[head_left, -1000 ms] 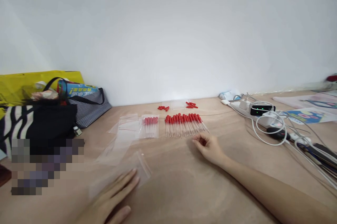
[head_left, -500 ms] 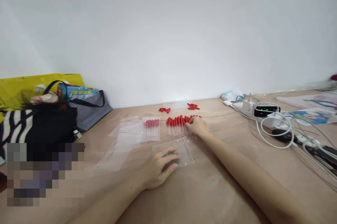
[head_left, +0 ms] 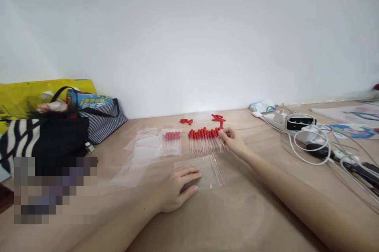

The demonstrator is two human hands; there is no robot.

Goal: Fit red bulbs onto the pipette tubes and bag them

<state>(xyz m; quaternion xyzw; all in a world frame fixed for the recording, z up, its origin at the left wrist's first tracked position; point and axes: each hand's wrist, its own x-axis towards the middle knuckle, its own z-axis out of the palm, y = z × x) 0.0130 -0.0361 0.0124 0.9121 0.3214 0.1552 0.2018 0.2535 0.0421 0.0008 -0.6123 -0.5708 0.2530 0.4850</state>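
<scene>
My left hand (head_left: 180,189) lies flat with fingers spread on a clear zip bag (head_left: 209,175) that has a red seal line. A row of droppers (head_left: 203,135) with red rubber bulbs and thin clear stems lies beyond that bag. At the row's right end, my right hand (head_left: 232,140) is closed in a pinch on a dropper, whose red bulb (head_left: 221,125) sticks up past the fingertips; its stem is mostly hidden. Left of the row, a clear bag (head_left: 171,147) holds several red-bulbed droppers. More flat zip bags (head_left: 145,151) overlap beside it.
Loose red bulbs (head_left: 186,121) lie near the wall, with another cluster (head_left: 218,118) beside a clear bag (head_left: 197,116). On the right are a power strip (head_left: 271,120), white cables (head_left: 291,147) and a black device (head_left: 300,122). Bags, one striped (head_left: 103,126), stand at left.
My right hand has shifted slightly right along the dropper row, and a red bulb now rises above its fingertips. My left hand stays on the zip bag.
</scene>
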